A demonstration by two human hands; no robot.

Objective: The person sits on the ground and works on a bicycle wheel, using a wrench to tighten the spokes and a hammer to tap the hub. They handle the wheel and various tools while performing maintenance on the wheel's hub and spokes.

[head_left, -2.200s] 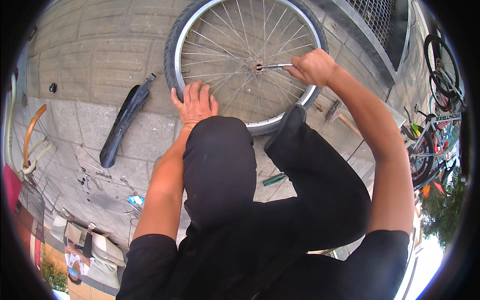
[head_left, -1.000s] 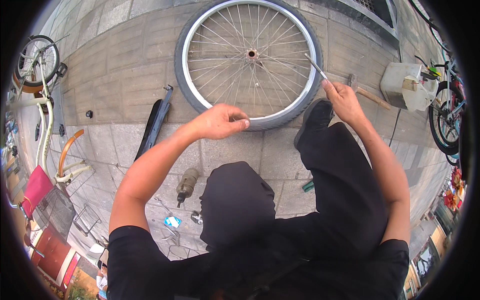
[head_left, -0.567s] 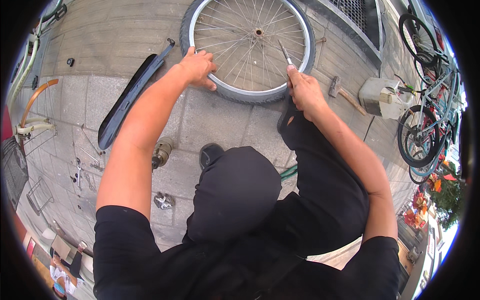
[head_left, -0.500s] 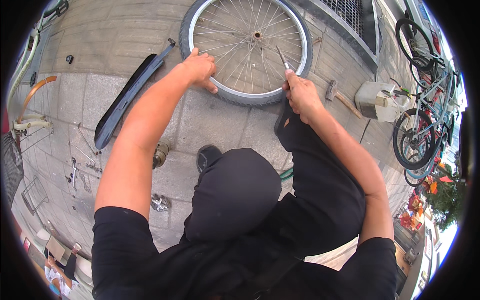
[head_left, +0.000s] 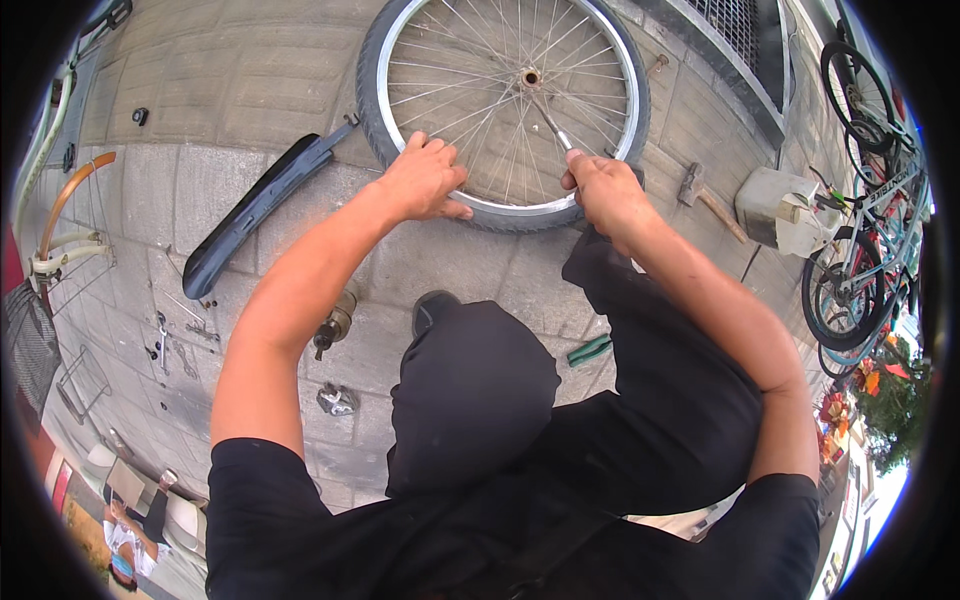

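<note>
A bicycle wheel [head_left: 384,120] with a rusty hub [head_left: 530,78] lies flat on the paving at the top middle. My left hand [head_left: 428,182] grips its near left edge, fingers curled over the rim and thumb on the tyre. My right hand [head_left: 605,195] is closed round a slim metal tool [head_left: 563,137], whose tip points at the hub from just below. A black mudguard [head_left: 240,215] lies left of the wheel. Right of it lies a hammer [head_left: 715,205].
Right are a plastic container [head_left: 770,210] and parked bicycles [head_left: 850,290]; a metal grate [head_left: 735,35] borders the top right. Small tools [head_left: 183,350] and green-handled pliers [head_left: 590,350] lie nearby. A bicycle frame [head_left: 65,255] is at left; a person [head_left: 135,525] sits at lower left.
About two seconds ago the tool sat in the hub, then was drawn out. Since half a second ago its tip has returned toward the hub, and my left hand has settled onto the rim.
</note>
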